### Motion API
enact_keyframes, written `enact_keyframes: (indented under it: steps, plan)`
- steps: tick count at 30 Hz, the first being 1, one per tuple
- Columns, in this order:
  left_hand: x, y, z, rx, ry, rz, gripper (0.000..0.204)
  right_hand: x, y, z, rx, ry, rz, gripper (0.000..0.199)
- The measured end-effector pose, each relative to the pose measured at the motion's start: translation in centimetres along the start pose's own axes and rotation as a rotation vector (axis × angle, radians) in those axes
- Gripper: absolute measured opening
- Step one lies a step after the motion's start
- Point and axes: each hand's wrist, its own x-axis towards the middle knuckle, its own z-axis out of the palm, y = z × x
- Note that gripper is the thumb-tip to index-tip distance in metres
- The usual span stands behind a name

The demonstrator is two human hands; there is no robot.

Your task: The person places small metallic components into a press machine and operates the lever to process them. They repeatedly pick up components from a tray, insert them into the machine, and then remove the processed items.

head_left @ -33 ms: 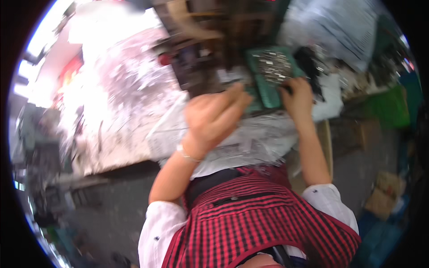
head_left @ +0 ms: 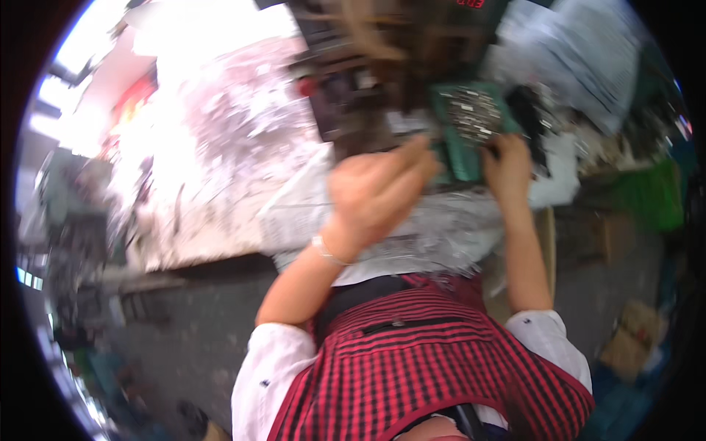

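A green tray (head_left: 465, 163) holds a heap of small shiny metal parts (head_left: 474, 114) in front of me. At its right edge is my right hand (head_left: 509, 165), its fingers curled in beside the heap; whatever they hold is hidden. My left hand (head_left: 382, 187) is left of the tray, in front of a dark machine (head_left: 360, 110). Its fingers are pressed together in a pinch. Blur keeps me from making out what lies between them.
Clear plastic bags (head_left: 250, 110) cover the table on the left, and a large bluish plastic bag (head_left: 581, 55) lies at the far right. Plastic sheeting (head_left: 434, 228) drapes the near table edge. A green container (head_left: 651, 191) and a cardboard box (head_left: 632, 338) are on the right.
The whole view has shifted, so the scene sits a little farther right and lower. Both hands keep about the same places by the tray and machine.
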Motion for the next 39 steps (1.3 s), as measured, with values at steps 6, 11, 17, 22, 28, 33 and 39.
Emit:
enact_keyframes:
  steps: [6, 11, 17, 22, 28, 33, 39]
  plan:
    - [-7.4, 0.4, -6.4, 0.230, 0.027, -0.419, 0.027, -1.9, 3.1, 3.2, 0.142, 0.080, 0.208, 0.014]
    - [-8.7, -6.3, -18.4, 0.755, 0.113, -0.477, 0.019, -0.7, 5.8, 4.4, 0.405, 0.136, 0.183, 0.021]
    - [-13.7, -17.8, -14.6, 0.822, -0.473, -0.199, 0.015, 2.3, 1.1, 4.6, 0.476, -0.019, 0.194, 0.021]
    - [-15.4, -19.6, -14.8, 0.836, -0.460, -0.249, 0.014, -1.7, 5.1, 2.7, 0.348, 0.133, 0.170, 0.018]
    - [-18.1, -17.3, -14.8, 0.629, -0.460, -0.454, 0.005, -8.0, 11.3, -1.4, 0.081, 0.298, 0.325, 0.017]
    - [-15.6, -16.2, -8.2, 0.649, -0.264, -0.547, 0.011, -5.6, 6.4, -0.3, 0.499, 0.272, 0.322, 0.016]
    - [-11.6, -13.1, -5.8, 0.239, 0.167, -0.768, 0.010, 3.1, -6.5, 1.3, 0.696, 0.154, -0.095, 0.015]
